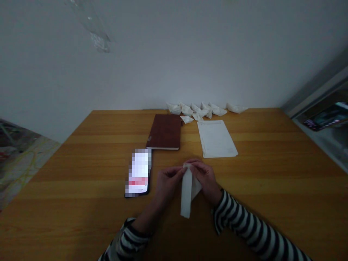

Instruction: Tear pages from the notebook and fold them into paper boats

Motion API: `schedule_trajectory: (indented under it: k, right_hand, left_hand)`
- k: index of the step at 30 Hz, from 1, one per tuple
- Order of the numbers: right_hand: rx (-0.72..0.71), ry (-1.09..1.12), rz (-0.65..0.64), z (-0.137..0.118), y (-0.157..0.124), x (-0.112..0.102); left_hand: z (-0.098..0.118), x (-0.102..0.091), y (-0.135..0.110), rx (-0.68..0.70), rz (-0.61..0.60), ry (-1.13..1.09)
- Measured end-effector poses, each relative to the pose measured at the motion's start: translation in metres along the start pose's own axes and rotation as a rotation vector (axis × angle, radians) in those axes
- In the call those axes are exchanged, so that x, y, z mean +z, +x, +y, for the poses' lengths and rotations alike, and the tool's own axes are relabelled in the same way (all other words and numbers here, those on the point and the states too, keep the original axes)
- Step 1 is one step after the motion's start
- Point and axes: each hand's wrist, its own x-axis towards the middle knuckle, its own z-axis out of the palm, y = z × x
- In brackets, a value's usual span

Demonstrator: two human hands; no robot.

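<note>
A partly folded white paper (187, 192) is held above the wooden table (81, 181) by both of my hands. My left hand (167, 185) pinches the paper's top edge from the left side. My right hand (205, 179) pinches the same top end from the right, with a folded flap of the paper lying under its palm. The long strip of the paper hangs down toward me between my wrists. Both sleeves are striped black and white.
A lit phone (138, 173) lies left of my hands. Behind it are a dark red notebook (165, 132) and a stack of white sheets (216, 139). Several folded paper shapes (201, 110) line the table's far edge by the wall. A shelf (323, 119) stands at right.
</note>
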Motion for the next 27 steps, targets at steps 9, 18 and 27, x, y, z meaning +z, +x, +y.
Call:
schedule_trajectory:
  k: [9, 18, 27]
  right_hand:
    - [0.017, 0.019, -0.116, -0.006, 0.006, -0.006]
    - [0.025, -0.022, -0.033, 0.003, 0.005, -0.001]
    - [-0.04, -0.051, 0.047, 0.006, -0.001, 0.006]
  left_hand:
    - [0.004, -0.009, 0.0, -0.045, -0.009, -0.011]
    - [0.005, -0.004, -0.002, -0.037, 0.003, -0.018]
    - [-0.004, -0.001, -0.002, -0.135, -0.037, -0.138]
